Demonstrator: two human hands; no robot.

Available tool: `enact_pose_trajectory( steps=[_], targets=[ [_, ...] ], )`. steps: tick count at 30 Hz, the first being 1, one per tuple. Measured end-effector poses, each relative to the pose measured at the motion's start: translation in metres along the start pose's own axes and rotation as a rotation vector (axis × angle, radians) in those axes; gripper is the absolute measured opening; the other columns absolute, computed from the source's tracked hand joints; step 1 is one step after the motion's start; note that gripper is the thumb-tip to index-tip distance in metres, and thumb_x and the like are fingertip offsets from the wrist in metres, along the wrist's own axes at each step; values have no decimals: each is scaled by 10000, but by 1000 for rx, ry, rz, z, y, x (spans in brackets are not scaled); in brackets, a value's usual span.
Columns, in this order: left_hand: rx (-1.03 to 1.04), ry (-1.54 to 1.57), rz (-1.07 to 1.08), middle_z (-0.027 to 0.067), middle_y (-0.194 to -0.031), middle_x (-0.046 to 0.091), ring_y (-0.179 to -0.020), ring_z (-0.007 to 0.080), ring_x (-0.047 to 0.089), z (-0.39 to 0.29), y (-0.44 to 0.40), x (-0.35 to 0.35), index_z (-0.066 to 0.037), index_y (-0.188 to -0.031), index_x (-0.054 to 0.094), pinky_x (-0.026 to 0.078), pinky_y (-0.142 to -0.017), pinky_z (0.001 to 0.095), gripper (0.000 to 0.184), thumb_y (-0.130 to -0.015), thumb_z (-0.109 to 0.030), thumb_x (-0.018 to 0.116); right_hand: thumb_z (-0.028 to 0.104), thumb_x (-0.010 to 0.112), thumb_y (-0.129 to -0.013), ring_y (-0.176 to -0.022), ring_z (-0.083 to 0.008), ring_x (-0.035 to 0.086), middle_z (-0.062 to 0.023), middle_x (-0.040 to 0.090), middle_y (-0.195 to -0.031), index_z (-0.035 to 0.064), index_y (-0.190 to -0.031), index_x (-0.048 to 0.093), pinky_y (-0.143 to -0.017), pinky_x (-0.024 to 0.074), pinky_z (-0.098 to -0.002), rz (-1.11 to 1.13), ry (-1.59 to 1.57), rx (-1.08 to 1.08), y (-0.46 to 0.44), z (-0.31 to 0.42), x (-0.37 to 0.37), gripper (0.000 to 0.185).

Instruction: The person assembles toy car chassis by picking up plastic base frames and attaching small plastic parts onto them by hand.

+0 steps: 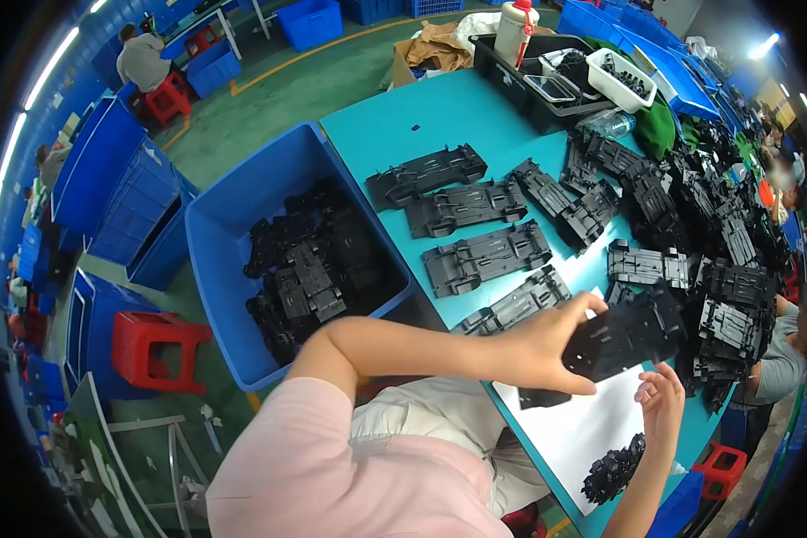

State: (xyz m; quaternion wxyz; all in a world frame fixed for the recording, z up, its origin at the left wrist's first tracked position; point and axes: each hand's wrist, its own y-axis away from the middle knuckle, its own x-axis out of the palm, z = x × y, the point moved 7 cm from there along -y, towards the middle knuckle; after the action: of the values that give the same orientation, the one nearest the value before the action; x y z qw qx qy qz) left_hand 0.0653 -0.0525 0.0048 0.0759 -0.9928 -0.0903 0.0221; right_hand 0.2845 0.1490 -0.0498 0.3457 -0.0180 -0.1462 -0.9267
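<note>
A black plastic toy-car chassis [632,334] is held up over the table, its far end slightly smeared by motion. My left hand [547,350] is closed on its near end, thumb below and fingers above. Close under the far end is my right hand [662,399], palm up, with loosely curled fingers apart and nothing visible in them. One fingertip comes near the chassis edge; I cannot tell whether it touches. Below them lies a white sheet [569,448] with a heap of small black parts [611,471] beside my right forearm. Another dark piece [542,397] shows beneath my left hand.
Several chassis [489,255] lie in a row on the turquoise table [368,125], and more are piled [726,260] at the right. At the left, a blue bin [211,224] holds more chassis. A black crate [489,67] stands at the back. Co-workers sit farther off.
</note>
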Motion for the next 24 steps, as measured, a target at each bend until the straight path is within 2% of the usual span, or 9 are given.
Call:
enact_pose_trajectory(
  steps=[2, 5, 6, 11, 12, 14, 16, 19, 24],
  targets=[
    [-15, 85, -102, 169, -983, 590, -919, 250, 605, 15, -10, 16, -16, -1219, 314, 465, -839, 346, 795, -645, -254, 810, 94, 556, -894, -692, -174, 604, -171, 639, -956, -72, -1142, 551, -591, 507, -270, 141, 157, -65, 20, 17, 45, 298],
    [-28, 254, -110, 179, -1039, 561, -981, 258, 579, 26, -16, 41, -19, -1222, 276, 448, -871, 349, 825, -664, -290, 821, 285, 749, -792, -884, -171, 616, -101, 626, -1035, -62, -1152, 557, -731, 515, -296, 379, 129, -65, 45, 14, 93, 536],
    [-21, 229, -117, 196, -1078, 541, -1004, 255, 568, 26, -14, 47, -21, -1220, 273, 440, -891, 358, 806, -699, -322, 809, 160, 717, -782, -943, -181, 604, -109, 618, -1085, -75, -1173, 550, -827, 492, -301, 377, 92, -33, 51, 14, 105, 485],
    [-74, 383, 45, 212, -1181, 507, -1098, 272, 533, 26, 2, 53, 15, -1338, 236, 431, -930, 359, 726, -857, -312, 672, 44, 686, -805, -933, -133, 602, -86, 653, -1037, -58, -1110, 608, -848, 466, -271, 290, 114, 3, 57, 6, 114, 331],
    [-145, 457, 116, 182, -1177, 542, -1094, 217, 542, 17, 7, 45, 33, -1315, 366, 433, -931, 339, 617, -877, -299, 648, 9, 665, -809, -918, -133, 608, -85, 665, -1014, -56, -1073, 631, -850, 465, -268, 281, 126, 30, 57, 3, 112, 274],
    [-88, -34, 232, 88, -1092, 619, -1027, 170, 591, 17, 8, -1, -17, -1196, 578, 459, -902, 334, 405, -864, -229, 675, -11, 648, -809, -888, -135, 617, -84, 680, -973, -57, -1020, 654, -842, 472, -269, 227, 88, 25, 58, 7, 109, 217],
    [-49, -83, -105, 81, -907, 679, -823, 155, 646, 15, -8, -90, -28, -968, 696, 517, -773, 308, 205, -813, -161, 703, -14, 648, -804, -882, -137, 620, -89, 677, -981, -61, -1029, 647, -831, 483, -274, 211, 35, 47, 62, 13, 100, 230],
    [-79, -560, -804, 57, -781, 656, -701, 143, 619, 47, -10, -265, -40, -905, 691, 503, -652, 286, 186, -758, -149, 721, 18, 652, -807, -883, -153, 635, -108, 677, -996, -72, -1042, 629, -815, 495, -274, 151, 80, 13, 67, 15, 78, 252],
    [-199, -1245, -960, 78, -733, 656, -650, 185, 623, 86, -14, -427, -55, -854, 707, 502, -623, 325, 299, -726, -318, 767, 58, 666, -807, -871, -148, 640, -110, 677, -999, -72, -1060, 615, -771, 494, -255, 68, 75, 47, 79, 6, 60, 289]
  ],
)
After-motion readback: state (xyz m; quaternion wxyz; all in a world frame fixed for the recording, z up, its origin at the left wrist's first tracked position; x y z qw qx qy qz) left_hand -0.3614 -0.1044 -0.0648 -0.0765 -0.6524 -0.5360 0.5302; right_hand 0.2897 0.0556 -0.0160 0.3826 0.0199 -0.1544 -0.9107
